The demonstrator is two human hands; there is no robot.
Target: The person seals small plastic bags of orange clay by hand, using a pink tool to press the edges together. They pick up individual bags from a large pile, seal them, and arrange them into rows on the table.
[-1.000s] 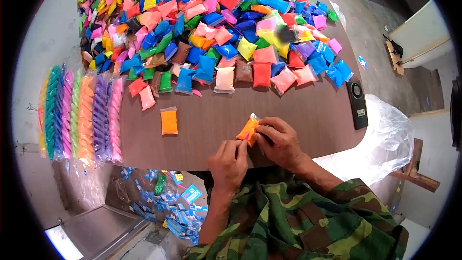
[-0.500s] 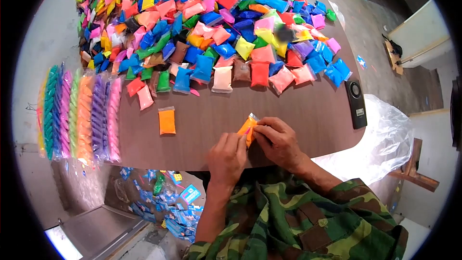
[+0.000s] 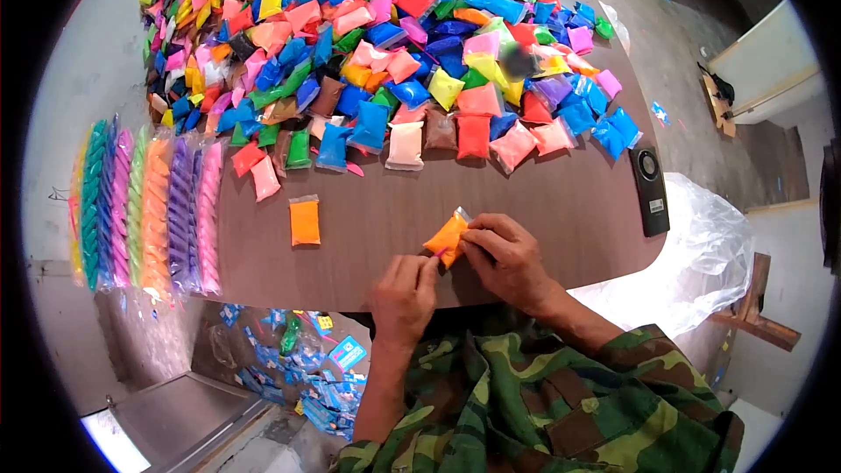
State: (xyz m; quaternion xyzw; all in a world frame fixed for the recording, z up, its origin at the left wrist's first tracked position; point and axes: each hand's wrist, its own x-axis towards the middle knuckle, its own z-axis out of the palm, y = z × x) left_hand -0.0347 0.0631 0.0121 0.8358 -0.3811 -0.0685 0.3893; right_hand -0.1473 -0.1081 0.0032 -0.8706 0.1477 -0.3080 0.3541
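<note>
A small clear packet filled with something orange (image 3: 448,237) is held tilted just above or on the table's near part. My right hand (image 3: 508,261) pinches its right edge between thumb and fingers. My left hand (image 3: 404,291) is closed at the packet's lower left, its fingertips around a thin pink piece (image 3: 438,253) that touches the packet's lower corner. Most of the pink piece is hidden by the fingers. To the left, a second orange packet (image 3: 305,222) lies flat on the brown table (image 3: 377,210).
A big heap of coloured packets (image 3: 385,61) covers the table's far side. Long twisted bagged strips (image 3: 154,210) lie at the left edge. A black device (image 3: 649,191) sits at the right edge, near a clear plastic sheet (image 3: 701,245). Blue-printed wrappers (image 3: 328,385) litter the floor.
My left hand has moved slightly left and down, away from the packet's middle, uncovering more of the orange packet and the pink piece. My right hand keeps its pinch.
</note>
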